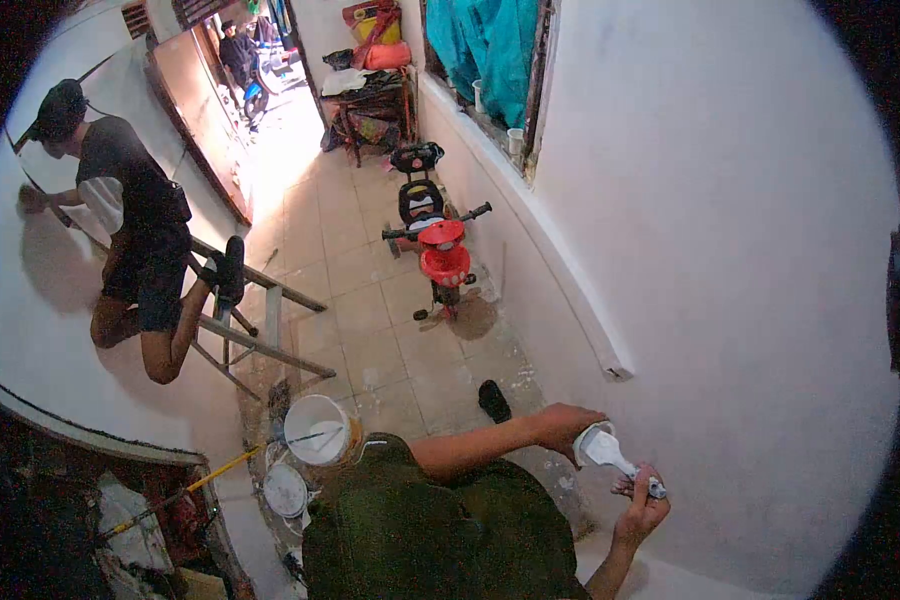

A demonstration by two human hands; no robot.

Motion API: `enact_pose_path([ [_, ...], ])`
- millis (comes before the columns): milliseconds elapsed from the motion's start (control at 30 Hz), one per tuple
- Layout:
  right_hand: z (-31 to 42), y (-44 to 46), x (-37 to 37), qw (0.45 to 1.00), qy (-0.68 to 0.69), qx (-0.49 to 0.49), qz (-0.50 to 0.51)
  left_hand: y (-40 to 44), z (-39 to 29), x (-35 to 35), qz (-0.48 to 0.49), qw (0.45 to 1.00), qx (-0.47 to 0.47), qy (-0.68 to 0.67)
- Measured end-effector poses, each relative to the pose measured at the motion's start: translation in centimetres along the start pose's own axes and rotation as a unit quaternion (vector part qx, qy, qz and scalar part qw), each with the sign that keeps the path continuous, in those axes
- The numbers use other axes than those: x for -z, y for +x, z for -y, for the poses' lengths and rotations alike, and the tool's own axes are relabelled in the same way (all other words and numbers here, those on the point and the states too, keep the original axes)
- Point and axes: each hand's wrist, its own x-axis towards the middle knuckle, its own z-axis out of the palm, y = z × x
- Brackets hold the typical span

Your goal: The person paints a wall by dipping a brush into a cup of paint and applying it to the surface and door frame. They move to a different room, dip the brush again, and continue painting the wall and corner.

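Observation:
My left hand (567, 428) is closed around a small white cup (587, 434), near the pale wall on the right. In my right hand (646, 512) is a paintbrush (618, 459), its broad head coated white and lying over the cup's mouth. The brush handle is gripped between fingers and thumb, with whitish smears on the fingers. How full the cup is cannot be made out behind the brush.
A white bucket (312, 428) and a round lid or tub (285, 490) stand left of me. Beyond are a red-and-black tricycle (444, 250) and a wooden ladder (270, 340), with a co-worker (130, 190) on it at the left wall. A yellow pole (220, 470) leans nearby.

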Motion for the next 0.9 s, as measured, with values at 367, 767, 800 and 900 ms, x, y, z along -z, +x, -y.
enact_pose_path([
  [367, 0.0, -0.5, 1.4, 0.998, 0.028, -0.037, -0.033, 0.3, 1.6, -1.2, 0.011, 0.998, 0.03, 0.046],
  [767, -3.1, 0.0, 1.9, 0.995, -0.034, -0.03, -0.085, -0.6, 1.7, -0.4, -0.043, 0.998, 0.017, 0.042],
  [800, -3.6, 0.0, 1.9, 0.994, -0.054, -0.015, -0.097, -0.4, 1.9, -0.2, -0.042, 0.998, 0.016, 0.041],
  [900, -4.2, -0.3, 2.3, 0.98, -0.167, 0.042, -0.101, 0.4, 2.3, -0.1, -0.004, 0.998, 0.014, 0.057],
])
